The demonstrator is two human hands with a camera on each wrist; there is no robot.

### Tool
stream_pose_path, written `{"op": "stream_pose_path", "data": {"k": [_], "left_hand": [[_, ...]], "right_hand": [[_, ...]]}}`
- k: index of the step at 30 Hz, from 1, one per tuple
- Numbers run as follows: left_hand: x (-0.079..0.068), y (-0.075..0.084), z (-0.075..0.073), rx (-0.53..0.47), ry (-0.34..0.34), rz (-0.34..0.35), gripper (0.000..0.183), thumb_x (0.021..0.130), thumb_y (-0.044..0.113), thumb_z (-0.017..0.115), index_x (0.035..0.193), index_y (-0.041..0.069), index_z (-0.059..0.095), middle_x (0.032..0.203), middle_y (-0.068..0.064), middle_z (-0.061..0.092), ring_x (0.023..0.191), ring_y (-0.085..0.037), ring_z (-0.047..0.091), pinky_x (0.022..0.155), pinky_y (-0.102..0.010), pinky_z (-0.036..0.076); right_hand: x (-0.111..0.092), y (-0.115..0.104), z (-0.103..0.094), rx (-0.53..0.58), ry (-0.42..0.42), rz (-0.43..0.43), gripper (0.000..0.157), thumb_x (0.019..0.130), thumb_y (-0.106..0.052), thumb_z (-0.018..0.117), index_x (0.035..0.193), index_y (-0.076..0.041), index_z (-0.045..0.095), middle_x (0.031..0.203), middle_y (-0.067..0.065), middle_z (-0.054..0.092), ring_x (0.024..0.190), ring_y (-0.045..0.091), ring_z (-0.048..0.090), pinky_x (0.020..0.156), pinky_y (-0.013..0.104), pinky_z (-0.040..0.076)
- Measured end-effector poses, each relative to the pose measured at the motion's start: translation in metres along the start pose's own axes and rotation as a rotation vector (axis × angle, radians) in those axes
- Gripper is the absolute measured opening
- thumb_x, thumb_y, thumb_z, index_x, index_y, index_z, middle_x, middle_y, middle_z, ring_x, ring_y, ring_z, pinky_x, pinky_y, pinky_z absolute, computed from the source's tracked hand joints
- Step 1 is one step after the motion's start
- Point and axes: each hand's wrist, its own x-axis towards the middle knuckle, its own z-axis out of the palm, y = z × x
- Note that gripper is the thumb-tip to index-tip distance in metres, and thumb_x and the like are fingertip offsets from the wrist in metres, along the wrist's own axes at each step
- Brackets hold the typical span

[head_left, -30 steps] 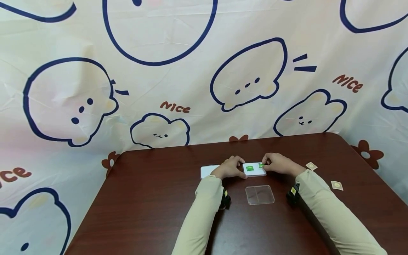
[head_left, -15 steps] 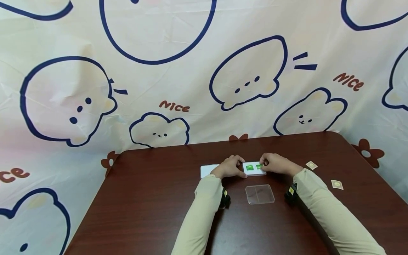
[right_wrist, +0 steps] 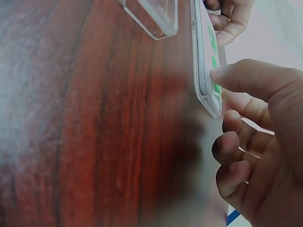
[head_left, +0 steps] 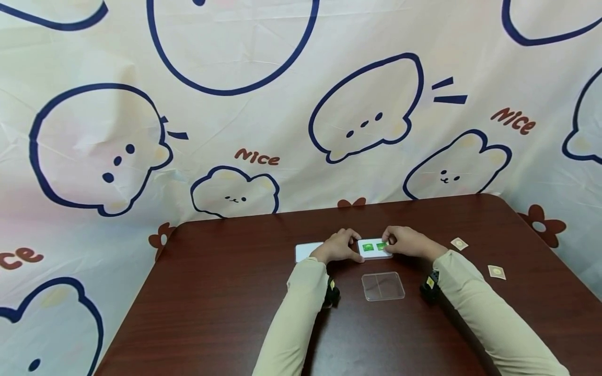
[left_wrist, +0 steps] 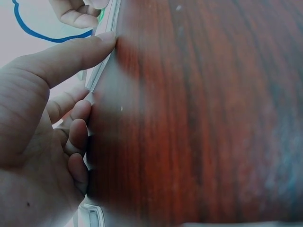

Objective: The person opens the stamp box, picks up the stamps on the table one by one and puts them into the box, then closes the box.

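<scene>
In the head view, a flat clear plastic case with a white insert (head_left: 376, 255) lies toward the back of the table. My left hand (head_left: 336, 247) grips its left end, thumb (left_wrist: 105, 42) on the near edge and a finger reaching round the far side. On the white face sit two small green squares, a left one (head_left: 368, 247) and a right one (head_left: 381, 246). My right hand (head_left: 409, 242) pinches the right square between thumb and index finger, partly hiding it. In the right wrist view the thumb (right_wrist: 225, 76) touches the green piece, the other fingers curled below.
A clear plastic lid (head_left: 383, 287) lies just in front of the case. Left of it, a second white flat case (head_left: 307, 253) is partly behind my left hand. Two cream squares with round centres, one farther back (head_left: 459, 244) and one nearer (head_left: 496, 272), lie at right.
My right hand has shifted slightly left with the right green square, bringing it from the case's right edge to beside the other square. My left hand has stayed in place.
</scene>
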Motion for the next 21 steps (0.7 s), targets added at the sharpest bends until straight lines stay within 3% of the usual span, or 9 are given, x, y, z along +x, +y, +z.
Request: {"op": "stream_pose_path", "data": {"k": [6,13,17,21], "left_hand": [[-0.001,0.0,-0.003,0.0,-0.027,0.009,0.055,0.081,0.035,0.078,0.127,0.019,0.053,0.114,0.0,0.049,0.102,-0.015,0.046,0.088,-0.031,0.042],[-0.008,0.0,-0.014,-0.129,-0.081,0.021,0.055,0.087,0.031,0.072,0.134,0.013,0.05,0.121,-0.006,0.052,0.103,-0.018,0.05,0.09,-0.035,0.043],[-0.013,-0.001,-0.023,-0.101,-0.047,0.055,0.046,0.091,0.032,0.067,0.13,0.011,0.055,0.115,-0.006,0.057,0.096,-0.017,0.053,0.084,-0.033,0.045],[-0.018,-0.01,-0.034,-0.102,0.031,0.084,0.039,0.092,0.033,0.066,0.123,0.011,0.061,0.105,-0.002,0.061,0.09,-0.014,0.055,0.078,-0.029,0.047]], "right_hand": [[-0.006,0.009,0.0,-0.015,0.054,0.019,0.02,0.091,-0.02,0.065,0.102,-0.005,0.058,0.078,0.003,0.05,0.07,0.014,0.046,0.064,0.028,0.039],[-0.023,0.019,-0.013,0.0,0.118,0.022,0.022,0.093,-0.021,0.063,0.106,-0.004,0.058,0.08,0.004,0.048,0.073,0.015,0.046,0.064,0.028,0.039],[-0.033,0.028,-0.023,-0.004,0.143,0.033,0.022,0.095,-0.025,0.061,0.105,-0.006,0.059,0.083,0.003,0.052,0.075,0.015,0.048,0.066,0.028,0.04],[-0.044,0.036,-0.033,-0.001,0.155,0.062,0.022,0.096,-0.028,0.06,0.104,-0.007,0.059,0.085,0.004,0.055,0.078,0.016,0.05,0.068,0.029,0.042]]}}
